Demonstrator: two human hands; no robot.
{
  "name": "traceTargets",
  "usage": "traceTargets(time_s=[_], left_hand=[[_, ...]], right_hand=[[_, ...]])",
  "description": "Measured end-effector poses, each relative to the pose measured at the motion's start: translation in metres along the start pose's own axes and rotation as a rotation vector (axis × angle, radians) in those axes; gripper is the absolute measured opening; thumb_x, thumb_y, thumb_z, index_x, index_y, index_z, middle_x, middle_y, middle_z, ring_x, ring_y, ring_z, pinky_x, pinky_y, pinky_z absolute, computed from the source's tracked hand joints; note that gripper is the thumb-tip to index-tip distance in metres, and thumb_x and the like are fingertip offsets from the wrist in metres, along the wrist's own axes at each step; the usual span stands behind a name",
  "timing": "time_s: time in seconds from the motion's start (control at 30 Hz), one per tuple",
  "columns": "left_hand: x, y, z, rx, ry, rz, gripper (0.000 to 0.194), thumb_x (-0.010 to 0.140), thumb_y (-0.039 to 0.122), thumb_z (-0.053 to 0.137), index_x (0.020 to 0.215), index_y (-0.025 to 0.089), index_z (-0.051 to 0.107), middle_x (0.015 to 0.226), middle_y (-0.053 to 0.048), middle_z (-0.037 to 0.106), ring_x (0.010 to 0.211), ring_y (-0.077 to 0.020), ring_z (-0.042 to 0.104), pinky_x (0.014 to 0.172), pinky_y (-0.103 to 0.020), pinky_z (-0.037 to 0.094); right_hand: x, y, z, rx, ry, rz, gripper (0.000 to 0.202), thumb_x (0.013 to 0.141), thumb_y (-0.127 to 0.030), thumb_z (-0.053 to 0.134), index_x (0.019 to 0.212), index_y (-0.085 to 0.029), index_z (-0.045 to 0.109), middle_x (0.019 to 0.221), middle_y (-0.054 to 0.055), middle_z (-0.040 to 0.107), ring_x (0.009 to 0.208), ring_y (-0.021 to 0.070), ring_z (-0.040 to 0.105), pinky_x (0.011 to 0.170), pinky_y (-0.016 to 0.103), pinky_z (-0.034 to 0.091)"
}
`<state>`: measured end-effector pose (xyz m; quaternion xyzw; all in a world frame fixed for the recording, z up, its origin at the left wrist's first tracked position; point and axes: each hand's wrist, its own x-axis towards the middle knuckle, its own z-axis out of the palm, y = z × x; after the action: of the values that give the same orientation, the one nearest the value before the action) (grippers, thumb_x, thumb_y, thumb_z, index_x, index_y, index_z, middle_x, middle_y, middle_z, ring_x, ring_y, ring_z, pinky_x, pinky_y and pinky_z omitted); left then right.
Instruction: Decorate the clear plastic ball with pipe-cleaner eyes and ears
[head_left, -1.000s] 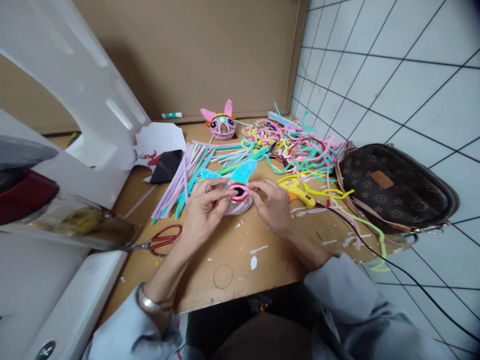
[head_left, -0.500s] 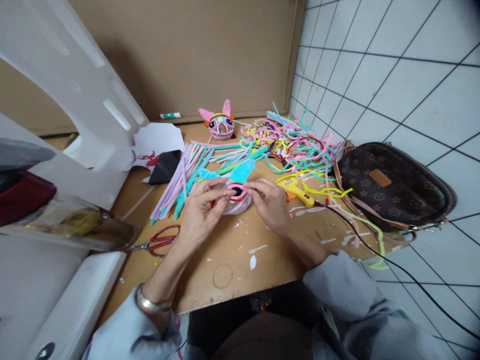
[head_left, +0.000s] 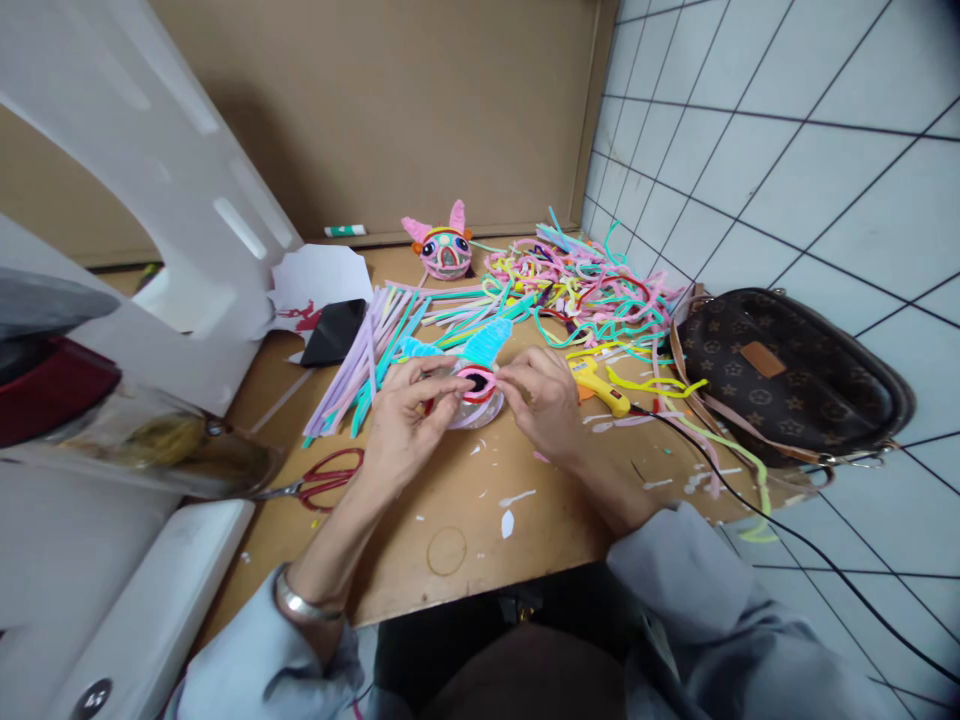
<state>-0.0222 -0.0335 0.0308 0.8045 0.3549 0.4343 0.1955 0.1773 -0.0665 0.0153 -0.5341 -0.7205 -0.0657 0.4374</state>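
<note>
The two hands are a little way apart, with a small craft animal head (head_left: 481, 412) between them. It has fuzzy blue ears (head_left: 487, 343) that stick up past the fingers. On its front is a pink loop (head_left: 486, 374) with red around it and a black middle. The left hand (head_left: 405, 420) pinches the loop's left side with thumb and finger. The right hand (head_left: 547, 402) pinches its right end the same way.

Just right of the right hand lies a yellow glue gun (head_left: 600, 388). Past the right hand is a big messy pile of pipe cleaners (head_left: 592, 285). Straight ones (head_left: 360, 370) lie by the left hand, with a black phone (head_left: 334, 333) next to them. Red-handled scissors (head_left: 330, 482) sit left of the left wrist. Beyond both hands is another animal head (head_left: 447, 258) with pink ears.
</note>
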Motion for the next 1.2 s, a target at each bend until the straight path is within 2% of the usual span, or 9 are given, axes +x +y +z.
traceTargets(time_s=[0.23, 0.37, 0.57, 0.8, 0.97, 1.07, 1.2], left_hand=[[0.0, 0.002, -0.001, 0.021, -0.013, -0.017, 0.017, 0.09, 0.026, 0.064, 0.096, 0.029, 0.081, 0.118, -0.005, 0.073, 0.113, -0.0252, 0.066, 0.105, -0.048, 0.048], [0.0, 0.003, -0.002, 0.03, -0.016, -0.006, 0.019, 0.091, 0.025, 0.063, 0.097, 0.028, 0.081, 0.119, -0.004, 0.073, 0.113, -0.0244, 0.066, 0.104, -0.046, 0.049], [0.0, 0.001, 0.0, 0.003, 0.004, -0.033, 0.018, 0.091, 0.027, 0.065, 0.098, 0.029, 0.081, 0.118, -0.005, 0.072, 0.113, -0.0243, 0.066, 0.105, -0.046, 0.049], [-0.001, 0.002, -0.002, -0.01, -0.003, -0.048, 0.018, 0.091, 0.028, 0.064, 0.097, 0.029, 0.081, 0.119, -0.004, 0.073, 0.113, -0.0241, 0.066, 0.105, -0.046, 0.049], [0.0, 0.002, 0.0, 0.013, -0.006, -0.034, 0.019, 0.091, 0.029, 0.063, 0.095, 0.029, 0.081, 0.118, -0.004, 0.073, 0.113, -0.0244, 0.065, 0.104, -0.046, 0.048], [0.0, 0.001, 0.003, 0.019, 0.012, -0.007, 0.019, 0.091, 0.028, 0.062, 0.094, 0.028, 0.081, 0.117, -0.005, 0.074, 0.111, -0.024, 0.066, 0.102, -0.045, 0.049], [0.0, 0.0, 0.005, 0.016, 0.031, 0.025, 0.019, 0.091, 0.028, 0.062, 0.094, 0.027, 0.081, 0.116, -0.005, 0.074, 0.11, -0.0237, 0.066, 0.101, -0.043, 0.048]], right_hand=[[0.001, 0.0, 0.004, -0.16, 0.023, -0.084, 0.019, 0.098, -0.024, 0.057, 0.087, -0.02, 0.073, 0.083, 0.005, 0.065, 0.085, 0.0215, 0.055, 0.075, 0.035, 0.039], [-0.001, -0.002, 0.005, -0.24, 0.008, -0.166, 0.025, 0.1, -0.018, 0.05, 0.086, -0.019, 0.071, 0.084, 0.007, 0.065, 0.082, 0.0213, 0.051, 0.074, 0.035, 0.036], [-0.01, -0.01, 0.007, -0.242, -0.044, -0.191, 0.033, 0.1, -0.012, 0.038, 0.104, -0.014, 0.07, 0.09, 0.012, 0.065, 0.085, 0.0243, 0.05, 0.075, 0.037, 0.037], [-0.012, -0.018, 0.002, -0.13, -0.097, -0.073, 0.032, 0.093, -0.015, 0.044, 0.11, -0.014, 0.071, 0.095, 0.012, 0.066, 0.089, 0.0261, 0.052, 0.078, 0.041, 0.04], [-0.011, -0.024, 0.004, -0.043, 0.004, 0.044, 0.032, 0.102, -0.034, 0.047, 0.099, -0.016, 0.074, 0.086, 0.008, 0.068, 0.086, 0.023, 0.057, 0.078, 0.038, 0.041], [-0.011, -0.027, 0.01, -0.036, 0.082, 0.14, 0.035, 0.103, -0.036, 0.049, 0.088, -0.019, 0.076, 0.08, 0.006, 0.068, 0.08, 0.0212, 0.056, 0.075, 0.036, 0.04], [-0.009, -0.03, 0.015, 0.005, 0.13, 0.247, 0.028, 0.099, -0.036, 0.059, 0.082, -0.022, 0.076, 0.08, 0.005, 0.068, 0.081, 0.0199, 0.057, 0.076, 0.034, 0.041]])
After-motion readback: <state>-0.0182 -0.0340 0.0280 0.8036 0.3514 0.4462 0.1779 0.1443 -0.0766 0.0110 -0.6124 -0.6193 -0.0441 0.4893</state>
